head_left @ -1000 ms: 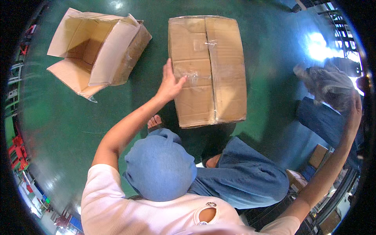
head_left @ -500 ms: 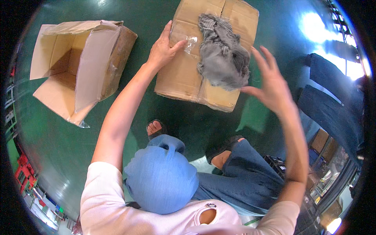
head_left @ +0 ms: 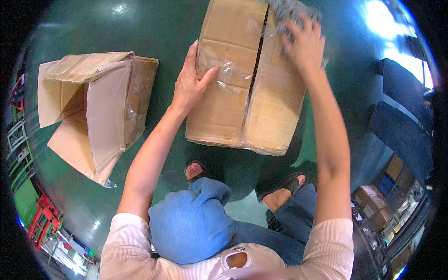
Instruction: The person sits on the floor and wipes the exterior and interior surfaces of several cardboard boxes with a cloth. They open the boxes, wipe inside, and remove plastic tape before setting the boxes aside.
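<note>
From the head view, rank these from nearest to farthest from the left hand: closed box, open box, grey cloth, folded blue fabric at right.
1. Closed box: the left hand rests flat on its left top flap.
2. Open box: on its side, to the left.
3. Grey cloth: under the right hand, on the closed box's far right.
4. Blue fabric: far right.

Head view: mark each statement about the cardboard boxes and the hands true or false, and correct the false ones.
1. The left hand rests on the closed cardboard box. True.
2. The right hand presses a grey cloth on that box. True.
3. The open cardboard box stands upright. False: it lies tipped on its side.
4. The floor is red. False: it is green.
5. The closed box's top flaps are stapled. False: clear tape shows across them.
</note>
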The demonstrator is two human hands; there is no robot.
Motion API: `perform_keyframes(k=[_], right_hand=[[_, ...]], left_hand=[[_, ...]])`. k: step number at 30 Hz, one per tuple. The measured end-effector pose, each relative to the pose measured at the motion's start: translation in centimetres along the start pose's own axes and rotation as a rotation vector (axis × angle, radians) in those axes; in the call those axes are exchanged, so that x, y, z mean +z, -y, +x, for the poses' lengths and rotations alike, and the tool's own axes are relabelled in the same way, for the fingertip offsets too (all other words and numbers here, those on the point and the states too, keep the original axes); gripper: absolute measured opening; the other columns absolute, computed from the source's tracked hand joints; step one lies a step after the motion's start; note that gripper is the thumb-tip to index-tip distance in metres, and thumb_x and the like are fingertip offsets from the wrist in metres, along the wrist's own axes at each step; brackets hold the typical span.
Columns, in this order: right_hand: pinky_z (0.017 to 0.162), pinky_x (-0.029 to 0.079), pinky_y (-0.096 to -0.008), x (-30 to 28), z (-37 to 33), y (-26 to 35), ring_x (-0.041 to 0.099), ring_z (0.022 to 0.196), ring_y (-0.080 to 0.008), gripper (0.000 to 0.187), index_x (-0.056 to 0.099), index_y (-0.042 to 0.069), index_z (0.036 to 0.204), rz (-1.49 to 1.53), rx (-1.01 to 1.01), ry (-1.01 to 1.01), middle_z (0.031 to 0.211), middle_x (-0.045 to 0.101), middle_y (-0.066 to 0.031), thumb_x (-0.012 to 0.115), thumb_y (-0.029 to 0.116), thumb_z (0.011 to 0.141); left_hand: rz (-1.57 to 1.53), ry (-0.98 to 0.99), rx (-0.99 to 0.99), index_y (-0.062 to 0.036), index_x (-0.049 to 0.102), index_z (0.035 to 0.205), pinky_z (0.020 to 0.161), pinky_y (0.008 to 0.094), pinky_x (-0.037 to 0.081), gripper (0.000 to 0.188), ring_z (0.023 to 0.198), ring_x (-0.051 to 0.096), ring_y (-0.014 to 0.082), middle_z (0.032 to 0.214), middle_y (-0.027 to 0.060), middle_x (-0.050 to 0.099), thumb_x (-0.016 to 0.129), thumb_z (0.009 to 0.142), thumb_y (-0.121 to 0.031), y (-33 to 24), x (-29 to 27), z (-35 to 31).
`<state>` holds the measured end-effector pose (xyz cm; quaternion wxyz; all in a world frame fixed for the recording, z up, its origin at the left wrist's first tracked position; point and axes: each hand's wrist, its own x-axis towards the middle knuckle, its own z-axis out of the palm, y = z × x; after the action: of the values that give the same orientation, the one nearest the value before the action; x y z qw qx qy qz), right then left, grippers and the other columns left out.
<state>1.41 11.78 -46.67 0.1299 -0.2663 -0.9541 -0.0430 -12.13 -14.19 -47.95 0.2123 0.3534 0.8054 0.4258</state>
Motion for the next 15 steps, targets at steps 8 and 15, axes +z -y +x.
perform_keyframes(k=[8, 15], right_hand=[[0.089, 0.04, -0.0554, -9.7, -18.4, 7.6, 0.041, 0.121, -0.035, 0.029, 0.064, 0.027, 0.099, 0.392, -0.434, 0.424, 0.135, 0.045, -0.0039, 0.064, 0.023, 0.07], [0.091, 0.041, -0.0457, 0.0, 2.2, -2.3, 0.047, 0.109, -0.0351, 0.025, 0.062, 0.01, 0.103, 0.111, 0.065, 0.033, 0.121, 0.05, -0.0141, 0.058, 0.017, 0.079]], left_hand=[[-0.077, 0.069, -0.038, -0.0084, 0.02, 0.144, 0.103, 0.0366, 0.036, 0.077, 0.125, 0.044, 0.028, 0.138, 0.0185, 0.042, 0.065, 0.085, -0.029, -0.2, 0.1, 0.0], [-0.09, 0.07, -0.015, -0.0067, 0.023, 0.143, 0.103, 0.0371, 0.036, 0.077, 0.126, 0.044, 0.0306, 0.137, 0.0195, 0.043, 0.064, 0.084, -0.032, -0.4, 0.0, 0.1]])
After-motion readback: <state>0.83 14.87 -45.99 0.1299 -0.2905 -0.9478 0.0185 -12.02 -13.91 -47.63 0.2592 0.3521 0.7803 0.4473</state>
